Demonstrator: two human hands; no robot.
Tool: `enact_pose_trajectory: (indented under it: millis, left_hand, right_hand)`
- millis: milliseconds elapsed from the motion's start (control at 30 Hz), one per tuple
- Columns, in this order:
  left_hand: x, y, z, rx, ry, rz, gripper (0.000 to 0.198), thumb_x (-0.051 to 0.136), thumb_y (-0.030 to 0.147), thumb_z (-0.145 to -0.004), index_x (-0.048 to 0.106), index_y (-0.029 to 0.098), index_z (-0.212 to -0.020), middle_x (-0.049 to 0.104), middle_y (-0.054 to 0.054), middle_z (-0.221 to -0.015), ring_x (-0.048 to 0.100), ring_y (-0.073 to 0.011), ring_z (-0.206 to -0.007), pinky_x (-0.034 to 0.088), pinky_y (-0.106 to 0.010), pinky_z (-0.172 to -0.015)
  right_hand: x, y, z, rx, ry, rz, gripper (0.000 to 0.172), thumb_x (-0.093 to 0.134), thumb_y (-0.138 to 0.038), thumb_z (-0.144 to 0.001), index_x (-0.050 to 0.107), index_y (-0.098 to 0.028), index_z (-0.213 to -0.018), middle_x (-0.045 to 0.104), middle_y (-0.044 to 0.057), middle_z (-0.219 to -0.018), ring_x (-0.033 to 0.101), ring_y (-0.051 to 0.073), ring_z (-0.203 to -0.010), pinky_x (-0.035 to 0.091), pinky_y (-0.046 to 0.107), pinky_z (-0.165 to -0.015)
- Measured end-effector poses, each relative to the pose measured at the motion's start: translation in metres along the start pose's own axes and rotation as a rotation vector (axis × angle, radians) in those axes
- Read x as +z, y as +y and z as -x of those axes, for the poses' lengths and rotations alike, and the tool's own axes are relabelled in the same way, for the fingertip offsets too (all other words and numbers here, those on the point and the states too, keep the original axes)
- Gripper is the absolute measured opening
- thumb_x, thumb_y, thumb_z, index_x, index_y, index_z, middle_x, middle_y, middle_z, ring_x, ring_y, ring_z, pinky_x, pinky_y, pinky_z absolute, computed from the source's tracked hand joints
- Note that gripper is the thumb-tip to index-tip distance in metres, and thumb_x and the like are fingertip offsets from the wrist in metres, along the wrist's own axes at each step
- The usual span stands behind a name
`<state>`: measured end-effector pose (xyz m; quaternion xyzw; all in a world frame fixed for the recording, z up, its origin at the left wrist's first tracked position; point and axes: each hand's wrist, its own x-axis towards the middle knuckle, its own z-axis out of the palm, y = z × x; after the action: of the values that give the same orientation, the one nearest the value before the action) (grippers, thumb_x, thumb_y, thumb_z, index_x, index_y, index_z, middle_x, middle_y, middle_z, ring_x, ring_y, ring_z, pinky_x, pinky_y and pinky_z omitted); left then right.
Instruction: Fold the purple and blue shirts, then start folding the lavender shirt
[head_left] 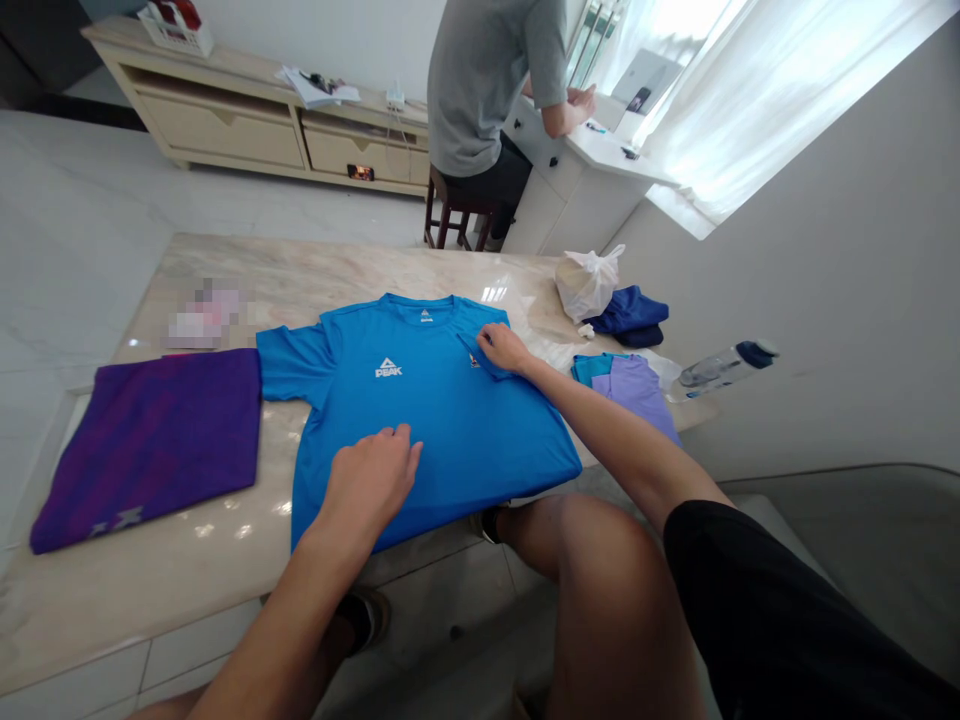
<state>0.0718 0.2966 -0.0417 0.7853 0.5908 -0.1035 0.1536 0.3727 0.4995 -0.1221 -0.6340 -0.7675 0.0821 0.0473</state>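
Observation:
A bright blue T-shirt with a white logo lies face up on a marble table, its right sleeve folded inward over the chest. My right hand pinches that folded sleeve near the shoulder. My left hand rests flat on the shirt's lower left part, fingers together and stretched out. The shirt's hem hangs a little over the table's near edge.
A folded purple garment lies left of the shirt. At the right sit folded teal and lilac clothes, a dark blue garment, a white plastic bag and a lying bottle. Another person sits at a far desk.

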Motion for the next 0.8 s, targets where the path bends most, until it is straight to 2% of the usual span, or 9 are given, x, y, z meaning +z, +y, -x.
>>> enact_pose_trajectory:
  millis: [100,167,300,400,500,633,733,800]
  left_hand:
    - [-0.001,-0.001,0.003,-0.003,0.001,0.008,0.049,0.034,0.036,-0.117,0.072,0.015,-0.139,0.079,-0.021,-0.13,0.08,-0.0375,-0.109,0.058,-0.039,-0.079]
    - [-0.001,-0.001,0.005,-0.007,0.0,0.009,0.048,0.034,0.036,-0.117,0.072,0.016,-0.139,0.079,-0.021,-0.13,0.08,-0.0376,-0.11,0.058,-0.04,-0.08]
    - [-0.002,0.0,0.006,-0.011,-0.009,-0.001,0.048,0.034,0.036,-0.117,0.071,0.016,-0.14,0.079,-0.02,-0.13,0.08,-0.0374,-0.112,0.059,-0.04,-0.082]
    - [-0.003,-0.003,0.006,-0.012,-0.014,0.002,0.048,0.035,0.036,-0.117,0.071,0.016,-0.141,0.079,-0.02,-0.132,0.079,-0.0377,-0.114,0.06,-0.041,-0.084]
    - [-0.006,-0.013,0.009,-0.015,0.001,0.006,0.048,0.035,0.038,-0.117,0.07,0.016,-0.142,0.079,-0.02,-0.133,0.079,-0.0374,-0.115,0.06,-0.042,-0.086]
    - [-0.008,-0.033,0.017,-0.052,0.033,-0.016,0.048,0.036,0.039,-0.117,0.07,0.017,-0.143,0.08,-0.019,-0.134,0.079,-0.0353,-0.118,0.059,-0.04,-0.091]
    - [-0.011,-0.043,0.027,-0.08,0.048,-0.029,0.048,0.038,0.041,-0.116,0.07,0.019,-0.144,0.08,-0.019,-0.134,0.079,-0.0339,-0.119,0.058,-0.039,-0.093]
    - [-0.013,-0.047,0.035,-0.109,0.046,-0.019,0.048,0.038,0.041,-0.116,0.07,0.02,-0.145,0.08,-0.019,-0.133,0.079,-0.034,-0.12,0.059,-0.04,-0.094]
  right_hand:
    - [-0.001,0.008,0.009,0.086,0.065,0.006,0.029,0.049,-0.025,-0.111,0.072,-0.015,-0.127,0.073,0.018,-0.136,0.064,0.03,-0.125,0.048,0.038,-0.11]
    - [0.003,0.01,0.011,0.118,0.07,-0.01,0.03,0.053,-0.031,-0.112,0.07,-0.015,-0.13,0.072,0.018,-0.135,0.063,0.031,-0.126,0.048,0.039,-0.111]
    - [0.015,0.0,0.006,0.083,0.051,-0.021,0.035,0.061,-0.046,-0.111,0.071,-0.016,-0.128,0.073,0.016,-0.131,0.062,0.032,-0.126,0.048,0.041,-0.112]
    - [0.013,-0.016,0.001,0.061,0.015,-0.022,0.032,0.063,-0.039,-0.11,0.072,-0.016,-0.13,0.073,0.017,-0.137,0.063,0.032,-0.128,0.049,0.04,-0.109]
    - [-0.006,-0.033,0.006,0.014,-0.036,-0.091,0.029,0.054,-0.028,-0.113,0.074,-0.017,-0.131,0.077,0.015,-0.137,0.07,0.029,-0.125,0.05,0.035,-0.106]
    - [-0.03,-0.066,0.041,-0.134,-0.178,-0.09,0.029,0.054,-0.029,-0.113,0.08,-0.021,-0.124,0.084,0.012,-0.125,0.077,0.03,-0.114,0.054,0.034,-0.099]
    - [-0.026,-0.098,0.078,-0.237,-0.308,0.061,0.021,0.066,-0.033,-0.107,0.083,-0.021,-0.112,0.085,0.013,-0.118,0.079,0.035,-0.11,0.056,0.04,-0.096]
    - [-0.016,-0.12,0.097,-0.262,-0.327,0.107,0.02,0.067,-0.033,-0.106,0.083,-0.021,-0.109,0.085,0.015,-0.119,0.079,0.037,-0.109,0.058,0.042,-0.094]
